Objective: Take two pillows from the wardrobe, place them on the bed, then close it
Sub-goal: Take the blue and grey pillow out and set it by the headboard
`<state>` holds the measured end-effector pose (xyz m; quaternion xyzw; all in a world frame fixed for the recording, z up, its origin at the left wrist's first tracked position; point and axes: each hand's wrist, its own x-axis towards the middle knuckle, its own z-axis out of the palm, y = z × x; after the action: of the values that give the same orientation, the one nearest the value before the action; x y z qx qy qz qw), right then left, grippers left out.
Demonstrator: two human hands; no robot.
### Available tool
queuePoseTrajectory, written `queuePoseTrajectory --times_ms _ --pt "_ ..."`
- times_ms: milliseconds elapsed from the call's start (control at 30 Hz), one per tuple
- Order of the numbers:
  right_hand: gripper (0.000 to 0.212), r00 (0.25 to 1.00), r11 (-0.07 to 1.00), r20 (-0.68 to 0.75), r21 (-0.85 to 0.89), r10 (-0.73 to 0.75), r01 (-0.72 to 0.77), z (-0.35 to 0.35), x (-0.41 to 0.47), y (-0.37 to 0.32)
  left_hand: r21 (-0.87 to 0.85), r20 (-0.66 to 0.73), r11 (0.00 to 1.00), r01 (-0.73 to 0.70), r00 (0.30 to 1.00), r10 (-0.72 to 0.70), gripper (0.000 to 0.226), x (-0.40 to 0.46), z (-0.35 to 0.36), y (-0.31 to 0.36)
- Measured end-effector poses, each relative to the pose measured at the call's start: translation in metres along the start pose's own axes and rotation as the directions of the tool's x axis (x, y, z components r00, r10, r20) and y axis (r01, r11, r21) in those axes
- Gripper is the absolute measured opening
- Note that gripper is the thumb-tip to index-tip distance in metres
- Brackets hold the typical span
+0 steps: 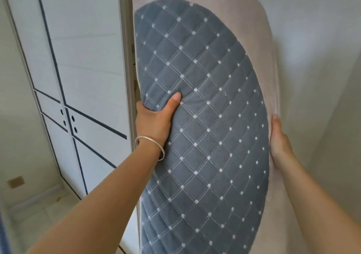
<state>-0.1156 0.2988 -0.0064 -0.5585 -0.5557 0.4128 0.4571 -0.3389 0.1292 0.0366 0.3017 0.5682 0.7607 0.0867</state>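
A grey quilted pillow (205, 117) with white stitched dots is held upright in front of me and fills the middle of the view. Behind it is a second, pale pink pillow (252, 19), whose edge shows above and to the right. My left hand (156, 119) grips the grey pillow's left edge, thumb pressed into its front. My right hand (279, 142) lies flat along the pink pillow's right edge, its fingers hidden behind. The wardrobe (78, 68) with white doors and dark trim lines stands at the left; its doors there are closed. The bed is not in view.
A white door edge or frame (128, 58) runs vertically just left of the pillows. A plain pale wall (322, 39) fills the right side. Low at the left are a light tiled floor (39, 214) and a brass wall socket (15, 181).
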Motion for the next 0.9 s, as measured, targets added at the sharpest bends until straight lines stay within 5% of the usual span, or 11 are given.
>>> queuePoseTrajectory --times_ms 233,500,700,900 --pt "0.091 0.993 0.977 -0.012 0.180 -0.115 0.115 0.063 -0.055 -0.018 0.038 -0.096 0.980 -0.193 0.976 0.196 0.073 0.003 -0.077 0.023" --pt "0.073 0.941 0.955 0.238 0.229 -0.242 0.188 0.181 -0.119 -0.047 0.167 -0.368 0.966 -0.197 0.896 0.247 0.064 0.012 -0.205 0.024" --pt "0.073 0.825 0.948 0.471 0.213 -0.312 0.236 0.275 -0.175 -0.052 0.228 -0.573 0.966 -0.122 0.786 0.234 0.064 0.000 -0.298 0.013" --pt "0.074 0.664 0.930 0.686 0.050 -0.296 0.364 0.369 -0.217 -0.058 0.234 -0.746 0.972 0.019 0.645 0.167 0.088 0.001 -0.376 -0.017"
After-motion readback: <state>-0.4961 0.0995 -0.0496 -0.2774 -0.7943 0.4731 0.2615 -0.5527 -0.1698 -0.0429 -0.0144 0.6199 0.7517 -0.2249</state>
